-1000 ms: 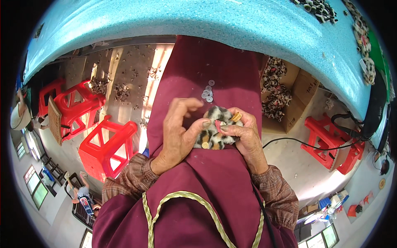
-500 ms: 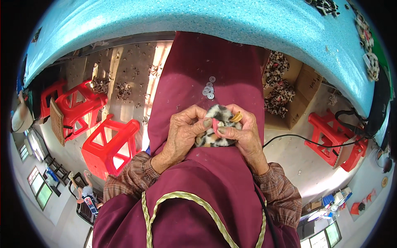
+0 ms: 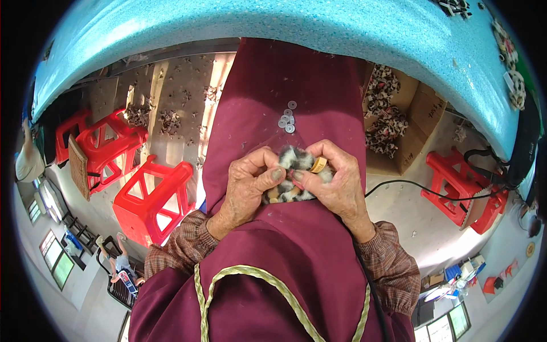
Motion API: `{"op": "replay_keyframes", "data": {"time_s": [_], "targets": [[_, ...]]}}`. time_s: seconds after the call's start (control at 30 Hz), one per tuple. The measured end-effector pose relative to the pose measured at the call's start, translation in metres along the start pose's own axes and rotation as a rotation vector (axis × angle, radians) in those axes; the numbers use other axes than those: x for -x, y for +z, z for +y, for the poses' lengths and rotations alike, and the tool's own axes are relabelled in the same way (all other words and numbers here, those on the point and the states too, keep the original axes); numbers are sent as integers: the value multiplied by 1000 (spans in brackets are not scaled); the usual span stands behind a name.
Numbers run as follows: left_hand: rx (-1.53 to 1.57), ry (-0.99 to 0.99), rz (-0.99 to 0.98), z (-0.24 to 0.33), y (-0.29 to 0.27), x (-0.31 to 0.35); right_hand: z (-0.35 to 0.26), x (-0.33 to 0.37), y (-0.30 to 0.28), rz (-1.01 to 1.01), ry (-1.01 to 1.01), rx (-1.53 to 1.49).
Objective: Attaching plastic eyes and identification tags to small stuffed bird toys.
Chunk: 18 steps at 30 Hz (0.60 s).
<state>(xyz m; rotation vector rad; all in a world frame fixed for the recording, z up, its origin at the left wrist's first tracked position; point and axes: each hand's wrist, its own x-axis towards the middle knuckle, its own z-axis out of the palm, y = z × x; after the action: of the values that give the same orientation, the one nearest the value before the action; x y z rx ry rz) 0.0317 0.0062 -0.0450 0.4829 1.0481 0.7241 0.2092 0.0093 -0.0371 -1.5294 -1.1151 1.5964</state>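
Note:
A small plush piece [image 3: 290, 195], furry with black, white and tan spots, rests against my lap between both hands. My left hand [image 3: 249, 186] pinches its left side, thumb bent in. My right hand [image 3: 340, 186] grips it from the right, the thumb pressed near the middle. A bit of pink shows between the two thumbs, mostly covered. A yellow-tan band [image 3: 319, 165] sits by my right fingers; whether it is worn or part of the plush I cannot tell. Several clear plastic discs [image 3: 289, 121] lie on my maroon apron [image 3: 245, 119], just beyond my hands.
A blue speckled table edge [image 3: 273, 23] curves across the far side, with spotted plush pieces [image 3: 515, 90] at its right. Below stands a cardboard box [image 3: 423, 117] of similar pieces. Red stools [image 3: 151, 199] stand left and right. A black cable [image 3: 410, 182] runs right.
Both thumbs have come closer together over the plush piece, covering most of the pink part. My right hand has shifted slightly up and the plush has turned a little.

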Motion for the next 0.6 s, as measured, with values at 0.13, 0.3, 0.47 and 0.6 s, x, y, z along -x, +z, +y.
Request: {"op": "replay_keyframes", "data": {"time_s": [0.13, 0.3, 0.47, 0.6], "targets": [[-421, 231, -75, 7, 8, 3, 3, 4, 4, 29, -104, 158], [-815, 373, -67, 1, 2, -8, 21, -6, 8, 120, -162, 315], [-147, -36, 63, -1, -1, -10, 16, 1, -12, -125, 193, -338], [-222, -5, 59, -3, -2, -11, 9, 1, -11, -107, 178, -289]]}}
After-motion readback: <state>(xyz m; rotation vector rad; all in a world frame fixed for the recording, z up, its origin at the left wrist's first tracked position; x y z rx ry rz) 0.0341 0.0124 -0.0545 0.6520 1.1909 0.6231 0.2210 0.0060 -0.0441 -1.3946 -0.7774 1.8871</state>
